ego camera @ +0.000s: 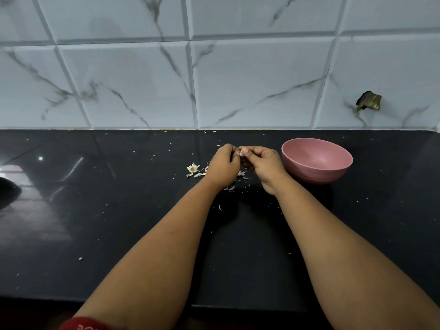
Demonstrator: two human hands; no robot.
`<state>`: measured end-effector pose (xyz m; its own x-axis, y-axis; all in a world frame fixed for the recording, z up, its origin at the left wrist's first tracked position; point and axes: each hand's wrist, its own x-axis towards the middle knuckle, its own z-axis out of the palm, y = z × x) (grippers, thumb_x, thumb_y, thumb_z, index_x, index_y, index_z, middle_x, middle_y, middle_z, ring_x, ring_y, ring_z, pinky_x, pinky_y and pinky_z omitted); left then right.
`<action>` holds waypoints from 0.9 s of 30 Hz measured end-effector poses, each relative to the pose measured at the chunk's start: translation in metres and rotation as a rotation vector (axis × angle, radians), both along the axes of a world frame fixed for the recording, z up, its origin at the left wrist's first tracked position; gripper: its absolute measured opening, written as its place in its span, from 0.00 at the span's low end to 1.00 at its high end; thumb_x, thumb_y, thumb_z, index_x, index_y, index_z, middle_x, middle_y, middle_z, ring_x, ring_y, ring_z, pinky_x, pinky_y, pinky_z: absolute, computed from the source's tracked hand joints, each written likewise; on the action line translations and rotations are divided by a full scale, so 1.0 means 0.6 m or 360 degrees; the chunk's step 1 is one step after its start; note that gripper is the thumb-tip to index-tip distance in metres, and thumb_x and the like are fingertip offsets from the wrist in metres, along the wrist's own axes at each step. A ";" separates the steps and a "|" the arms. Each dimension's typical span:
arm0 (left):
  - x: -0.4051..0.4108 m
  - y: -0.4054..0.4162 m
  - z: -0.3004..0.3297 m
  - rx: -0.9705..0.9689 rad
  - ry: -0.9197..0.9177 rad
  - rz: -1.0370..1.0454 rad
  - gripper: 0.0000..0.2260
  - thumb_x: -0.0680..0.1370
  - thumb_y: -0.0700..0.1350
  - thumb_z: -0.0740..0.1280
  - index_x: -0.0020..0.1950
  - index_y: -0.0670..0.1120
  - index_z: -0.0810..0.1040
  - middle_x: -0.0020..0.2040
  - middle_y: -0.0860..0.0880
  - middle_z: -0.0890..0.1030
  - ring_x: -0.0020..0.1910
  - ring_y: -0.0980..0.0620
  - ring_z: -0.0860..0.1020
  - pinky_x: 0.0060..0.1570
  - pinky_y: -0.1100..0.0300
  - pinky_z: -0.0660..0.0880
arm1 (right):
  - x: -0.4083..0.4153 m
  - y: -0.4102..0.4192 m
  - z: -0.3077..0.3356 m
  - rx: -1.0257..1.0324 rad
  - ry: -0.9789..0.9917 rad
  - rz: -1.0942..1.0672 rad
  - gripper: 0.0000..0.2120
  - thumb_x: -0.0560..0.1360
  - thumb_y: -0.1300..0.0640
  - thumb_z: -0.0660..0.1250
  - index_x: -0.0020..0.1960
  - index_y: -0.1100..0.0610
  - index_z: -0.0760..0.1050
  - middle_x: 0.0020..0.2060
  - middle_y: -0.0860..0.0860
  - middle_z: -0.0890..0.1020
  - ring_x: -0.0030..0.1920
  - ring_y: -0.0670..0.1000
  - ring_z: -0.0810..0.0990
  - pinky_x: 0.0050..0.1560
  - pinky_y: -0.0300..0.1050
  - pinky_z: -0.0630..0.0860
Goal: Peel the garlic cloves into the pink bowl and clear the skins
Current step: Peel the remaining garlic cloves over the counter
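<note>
A red sleeve [81, 326] edges into the near left corner, nearest of all, and from it the two bare forearms reach far across the black counter [95, 222] towards the marbled wall tiles [238, 79].

The pink bowl [316, 160] stands on the counter just right of the hands, its near left rim close beside the right wrist. That placing looks deliberate: a peeled clove need only travel a short way rightward to drop in. Its inside, as far as it shows, looks empty.

The left hand [223, 166] and right hand [264, 165] meet fingertip to fingertip above the counter, both with fingers curled in tightly. Between them they pinch a garlic clove [243, 152], only a pale sliver of which shows; the grip suggests one hand steadies it while the other picks at the skin, though which does which I cannot tell.

Loose skins [241, 173] lie on the counter directly below and around the hands, where they would fall as peeled. To the left of the left hand sits the spent garlic root end [192, 168], pale and papery. Fine flecks scatter farther out, so the clearing step is not yet done.
</note>
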<state>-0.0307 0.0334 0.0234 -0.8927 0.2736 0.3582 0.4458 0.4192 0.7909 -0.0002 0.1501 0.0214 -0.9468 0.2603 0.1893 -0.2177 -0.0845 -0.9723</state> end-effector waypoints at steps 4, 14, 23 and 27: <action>0.004 -0.002 0.002 0.0087 -0.0138 0.0010 0.08 0.80 0.42 0.56 0.44 0.45 0.72 0.41 0.47 0.77 0.39 0.50 0.71 0.40 0.56 0.68 | 0.006 0.000 0.010 -0.0323 -0.0113 0.0075 0.11 0.80 0.64 0.61 0.57 0.67 0.78 0.38 0.55 0.82 0.33 0.44 0.81 0.38 0.33 0.78; 0.019 -0.005 0.013 0.0356 -0.0321 0.0061 0.13 0.76 0.45 0.56 0.37 0.39 0.72 0.35 0.44 0.73 0.35 0.50 0.70 0.37 0.55 0.67 | 0.000 -0.012 0.011 -0.0433 -0.0180 0.0073 0.09 0.81 0.63 0.61 0.47 0.62 0.80 0.30 0.51 0.83 0.31 0.44 0.81 0.36 0.34 0.78; -0.003 -0.029 0.011 0.0015 -0.0226 0.0308 0.14 0.73 0.48 0.61 0.29 0.45 0.65 0.27 0.46 0.66 0.28 0.50 0.64 0.32 0.59 0.63 | -0.015 0.004 -0.002 -0.0189 -0.0284 -0.0215 0.12 0.83 0.63 0.55 0.55 0.67 0.76 0.35 0.56 0.80 0.32 0.45 0.80 0.36 0.31 0.76; -0.009 -0.029 -0.002 -0.0379 -0.0038 0.0327 0.15 0.72 0.42 0.66 0.28 0.46 0.63 0.26 0.52 0.65 0.30 0.51 0.65 0.29 0.61 0.61 | -0.016 -0.008 0.001 -0.0185 -0.0259 -0.0146 0.13 0.83 0.66 0.52 0.57 0.67 0.74 0.37 0.58 0.80 0.37 0.48 0.80 0.38 0.32 0.78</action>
